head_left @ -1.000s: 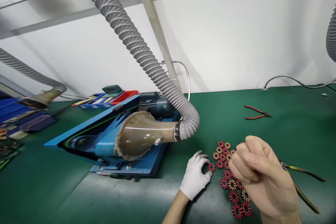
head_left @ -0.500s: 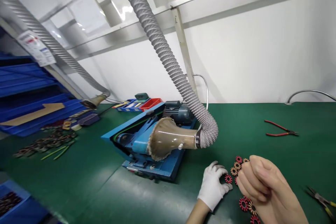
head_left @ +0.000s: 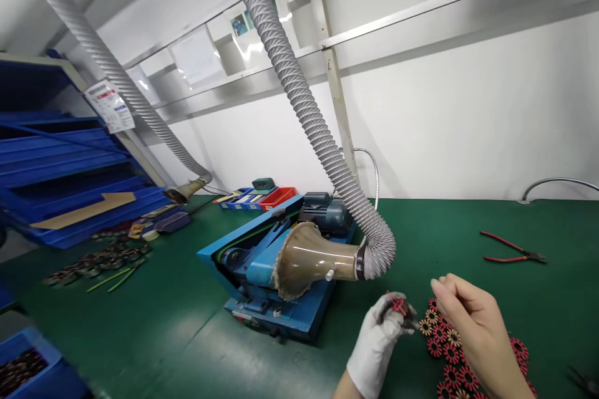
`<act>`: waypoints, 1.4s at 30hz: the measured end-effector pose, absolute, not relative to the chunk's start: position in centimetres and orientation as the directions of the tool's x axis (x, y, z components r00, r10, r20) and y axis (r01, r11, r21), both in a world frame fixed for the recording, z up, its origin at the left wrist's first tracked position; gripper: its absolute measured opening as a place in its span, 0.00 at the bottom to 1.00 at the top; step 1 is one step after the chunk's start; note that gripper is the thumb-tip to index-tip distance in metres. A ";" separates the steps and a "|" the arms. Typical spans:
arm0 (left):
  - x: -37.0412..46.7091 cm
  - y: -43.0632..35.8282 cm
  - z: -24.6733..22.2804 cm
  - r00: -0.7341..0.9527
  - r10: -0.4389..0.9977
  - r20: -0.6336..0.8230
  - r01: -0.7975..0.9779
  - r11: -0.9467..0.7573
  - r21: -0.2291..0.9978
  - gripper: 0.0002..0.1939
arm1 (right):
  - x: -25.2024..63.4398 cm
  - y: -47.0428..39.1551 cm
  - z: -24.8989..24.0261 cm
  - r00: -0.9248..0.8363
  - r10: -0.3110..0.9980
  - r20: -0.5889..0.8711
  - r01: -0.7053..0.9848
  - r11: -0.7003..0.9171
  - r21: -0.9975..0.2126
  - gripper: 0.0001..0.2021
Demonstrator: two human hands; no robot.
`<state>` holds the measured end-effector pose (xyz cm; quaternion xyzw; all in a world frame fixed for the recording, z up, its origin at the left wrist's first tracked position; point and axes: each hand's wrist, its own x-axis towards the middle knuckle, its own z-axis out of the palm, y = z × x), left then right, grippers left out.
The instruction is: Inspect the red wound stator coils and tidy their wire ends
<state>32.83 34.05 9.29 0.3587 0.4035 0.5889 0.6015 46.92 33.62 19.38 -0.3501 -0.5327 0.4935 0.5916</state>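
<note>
My left hand (head_left: 374, 346), in a white glove with darkened fingertips, is closed around a small red toothed ring (head_left: 399, 305) and holds it up off the bench. To its right, my bare right hand (head_left: 484, 327) hovers over a cluster of similar rings, with fingers curled in and thumb against the index finger. Whatever it may hold is hidden. Several red rings (head_left: 452, 354) and tan rings (head_left: 431, 316) lie flat on the green bench below and beside this hand, partly covered by it.
A blue belt machine (head_left: 262, 268) with a brown suction funnel (head_left: 322, 255) on a grey hose (head_left: 309, 106) stands left of my hands. Red-handled pliers (head_left: 512, 249) lie at the right. Blue bins (head_left: 70, 156) and dark parts (head_left: 98, 262) are at the far left.
My left hand has picked up a red ring from the bench and lifted it. My right hand has shifted, uncovering more rings. The whole view has tilted slightly upward and left.
</note>
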 end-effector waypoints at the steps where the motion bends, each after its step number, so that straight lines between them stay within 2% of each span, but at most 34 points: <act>1: 33.0 34.0 11.0 -0.007 0.999 -0.032 -0.457 0.025 0.889 0.28 | 46.9 33.7 19.3 -0.025 0.950 0.312 -0.134 0.306 -0.942 0.26; 6: 34.5 33.9 17.4 0.052 0.988 0.147 -0.587 -0.089 0.805 0.23 | 47.3 33.2 19.3 0.147 0.887 0.437 -0.042 0.447 -0.894 0.23; 9: 35.6 34.0 18.2 0.154 0.955 0.253 -0.672 -0.087 0.736 0.19 | 47.5 32.6 19.4 0.277 0.826 0.491 -0.053 0.523 -0.851 0.23; 11: 36.1 34.1 18.1 0.199 0.938 0.284 -0.706 -0.064 0.706 0.18 | 47.7 32.6 19.3 0.297 0.814 0.500 -0.059 0.538 -0.841 0.22; 15: 35.9 33.7 18.3 0.262 0.941 0.214 -0.642 0.005 0.767 0.20 | 48.5 33.4 19.1 0.242 0.814 0.529 0.034 0.538 -0.843 0.20; 19: 34.8 32.8 18.7 0.125 0.985 0.117 -0.430 -0.053 0.901 0.19 | 49.3 34.3 19.3 0.054 0.812 0.582 0.185 0.564 -0.805 0.14; 22: 33.9 32.6 18.2 0.098 0.992 0.074 -0.399 -0.029 0.916 0.18 | 49.2 34.2 19.8 -0.083 0.828 0.555 0.193 0.560 -0.806 0.10; 25: 33.0 32.8 17.8 0.165 0.985 0.059 -0.420 0.016 0.907 0.17 | 48.5 33.6 20.1 -0.126 0.856 0.501 0.122 0.514 -0.849 0.10; 28: 32.5 33.1 17.9 0.283 0.958 0.042 -0.357 0.065 0.932 0.15 | 47.9 33.4 20.0 -0.107 0.920 0.376 0.018 0.380 -0.925 0.14; 30: 32.4 32.9 18.0 0.297 0.955 -0.015 -0.351 0.123 0.928 0.13 | 48.0 33.6 19.7 -0.095 0.950 0.298 -0.113 0.287 -0.951 0.17; 32: 32.7 32.5 18.2 0.247 0.966 -0.070 -0.379 0.163 0.911 0.11 | 48.6 34.1 19.5 -0.115 0.964 0.240 -0.343 0.188 -0.920 0.18; 34: 33.1 32.1 18.5 0.221 0.969 -0.107 -0.390 0.188 0.902 0.11 | 49.4 34.5 19.3 -0.137 0.965 0.223 -0.565 0.109 -0.818 0.17; 36: 33.6 31.8 18.9 0.220 0.970 -0.107 -0.418 0.193 0.888 0.10 | 50.0 34.5 19.2 -0.142 0.966 0.218 -0.615 0.087 -0.784 0.15; 37: 33.7 31.8 19.1 0.218 0.972 -0.089 -0.432 0.178 0.884 0.11 | 50.2 34.4 19.1 -0.115 0.974 0.196 -0.564 0.098 -0.820 0.13; 39: 33.8 31.9 19.5 0.210 0.977 -0.039 -0.428 0.127 0.895 0.13 | 50.3 34.1 18.8 -0.037 0.990 0.137 -0.337 0.117 -0.934 0.11; 42: 33.7 32.5 19.6 0.255 0.967 -0.024 -0.352 0.116 0.929 0.15 | 49.8 33.5 18.7 -0.053 0.991 0.126 0.040 0.128 -0.991 0.16</act>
